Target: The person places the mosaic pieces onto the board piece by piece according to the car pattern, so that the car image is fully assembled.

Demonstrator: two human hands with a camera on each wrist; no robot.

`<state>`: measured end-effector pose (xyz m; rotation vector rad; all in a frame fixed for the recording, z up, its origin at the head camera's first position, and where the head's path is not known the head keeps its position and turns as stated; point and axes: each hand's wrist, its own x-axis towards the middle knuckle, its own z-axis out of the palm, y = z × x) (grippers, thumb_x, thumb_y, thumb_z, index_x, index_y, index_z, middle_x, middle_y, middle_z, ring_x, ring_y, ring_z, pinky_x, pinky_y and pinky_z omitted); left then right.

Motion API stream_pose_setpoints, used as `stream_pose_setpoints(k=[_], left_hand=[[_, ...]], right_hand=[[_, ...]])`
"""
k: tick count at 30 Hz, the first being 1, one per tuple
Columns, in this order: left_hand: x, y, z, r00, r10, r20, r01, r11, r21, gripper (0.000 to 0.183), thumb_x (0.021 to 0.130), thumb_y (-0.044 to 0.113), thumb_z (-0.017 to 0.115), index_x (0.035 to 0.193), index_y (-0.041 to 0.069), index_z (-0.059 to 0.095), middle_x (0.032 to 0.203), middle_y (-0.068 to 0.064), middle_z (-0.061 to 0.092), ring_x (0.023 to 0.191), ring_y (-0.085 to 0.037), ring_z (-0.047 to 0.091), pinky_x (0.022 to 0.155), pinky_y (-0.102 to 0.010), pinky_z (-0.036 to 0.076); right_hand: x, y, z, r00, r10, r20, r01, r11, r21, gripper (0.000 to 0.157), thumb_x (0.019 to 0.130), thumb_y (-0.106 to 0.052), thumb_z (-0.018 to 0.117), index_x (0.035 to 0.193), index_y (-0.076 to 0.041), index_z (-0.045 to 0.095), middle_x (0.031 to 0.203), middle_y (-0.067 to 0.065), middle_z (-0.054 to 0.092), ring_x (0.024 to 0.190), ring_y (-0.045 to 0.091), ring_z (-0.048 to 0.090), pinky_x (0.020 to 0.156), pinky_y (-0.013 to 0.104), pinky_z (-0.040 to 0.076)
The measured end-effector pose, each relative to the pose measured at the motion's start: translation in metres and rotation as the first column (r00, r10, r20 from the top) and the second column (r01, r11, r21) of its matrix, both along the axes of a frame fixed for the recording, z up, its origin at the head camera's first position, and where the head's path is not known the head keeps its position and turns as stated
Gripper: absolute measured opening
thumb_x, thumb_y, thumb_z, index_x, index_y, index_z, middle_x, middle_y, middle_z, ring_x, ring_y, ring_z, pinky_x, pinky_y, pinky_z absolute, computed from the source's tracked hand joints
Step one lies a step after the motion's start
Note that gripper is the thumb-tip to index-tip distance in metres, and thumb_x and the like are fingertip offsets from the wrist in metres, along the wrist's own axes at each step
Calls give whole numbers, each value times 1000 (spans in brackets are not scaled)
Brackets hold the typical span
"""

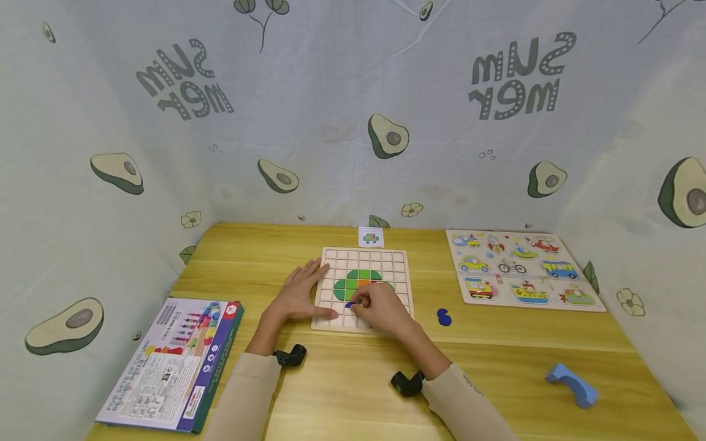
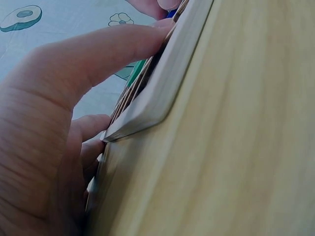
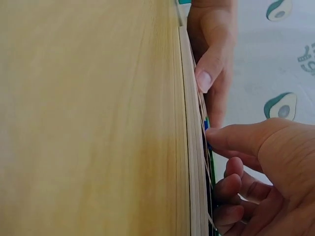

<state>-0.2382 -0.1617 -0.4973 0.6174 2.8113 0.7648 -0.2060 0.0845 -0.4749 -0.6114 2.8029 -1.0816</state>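
A wooden grid board (image 1: 394,262) lies on the table, with green and orange pieces (image 1: 353,283) set in its squares. My left hand (image 1: 298,293) steadies the board at its left side, fingers spread along the edge. Its thumb (image 2: 123,46) rests on the board near the front. Over the board's lower middle, my right hand (image 1: 383,308) pinches a small blue tile (image 1: 349,305) between thumb and index finger, right at the grid. In the right wrist view the blue tile (image 3: 206,129) shows at the thumb tip, and the other fingers are curled.
A small pattern card (image 1: 371,237) lies behind the board. Two blue pieces (image 1: 444,317) sit to its right. A vehicle puzzle board (image 1: 502,278) lies at back right, a light-blue arch block (image 1: 572,384) at front right, a printed box (image 1: 171,364) at left.
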Motion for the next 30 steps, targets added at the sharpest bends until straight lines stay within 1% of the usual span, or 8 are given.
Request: stream_pose_setpoints(k=[4,6,11,15,18,21,25,30], left_hand=[[0,1,0,1000,-1,1,1,1000,-11,120,71,67,81,165,16,27,174,-8,14,162,-30,8,131,-54,6],[0,1,-1,1000,2,4,-2,1000,-18,120,71,68,80,165,17,26,174,-8,13,162,-29,7,131,-54,6],[0,0,-3,1000,4,0,-4,1000,-25,120,71,68,80,166,18,25,174,-8,13,162,-30,8,131,-55,7],[0,0,-2,1000,-6,-4,6,1000,-26,120,71,68,79,166,17,25,174,-10,13,162,-31,8,131,-55,8],[1,0,-1,1000,-10,0,10,1000,-22,120,71,66,79,165,15,25,174,-11,14,162,-33,9,130,-56,8],[1,1,-1,1000,-10,3,11,1000,-19,120,71,66,79,165,15,25,174,-12,14,162,-33,9,130,-56,8],[-1,2,-1,1000,-6,4,6,1000,-25,120,72,66,79,166,17,24,175,-9,12,162,-31,7,131,-54,6],[-1,2,-2,1000,-1,-2,1,1000,-27,120,71,67,80,166,17,25,174,-10,13,162,-31,9,131,-55,8]], right_hand=[[0,2,0,1000,2,-3,-3,1000,-4,4,91,-17,78,89,-13,79,61,-7,50,55,8,43,52,21,32],[1,5,1,1000,-5,10,5,1000,-10,5,91,-18,78,90,-14,78,63,-7,51,57,8,44,53,21,34],[5,18,8,997,-53,52,55,998,-39,5,92,-20,79,94,-15,78,67,-5,54,61,11,47,54,22,36],[6,36,12,993,-96,63,99,994,-51,6,92,-18,78,97,-15,78,68,-3,54,60,12,46,53,22,34],[7,53,11,990,-124,71,127,991,-35,7,93,-19,77,98,-15,78,70,-2,53,60,12,45,53,22,33],[8,70,10,983,-164,81,166,986,-11,8,94,-22,76,99,-16,78,73,-1,54,63,13,47,54,22,34],[8,91,9,977,-204,64,204,979,12,9,94,-23,75,101,-17,77,76,0,55,70,15,50,58,23,37],[11,112,7,976,-215,24,215,977,13,9,95,-21,74,100,-15,77,78,0,57,73,16,50,61,24,40]])
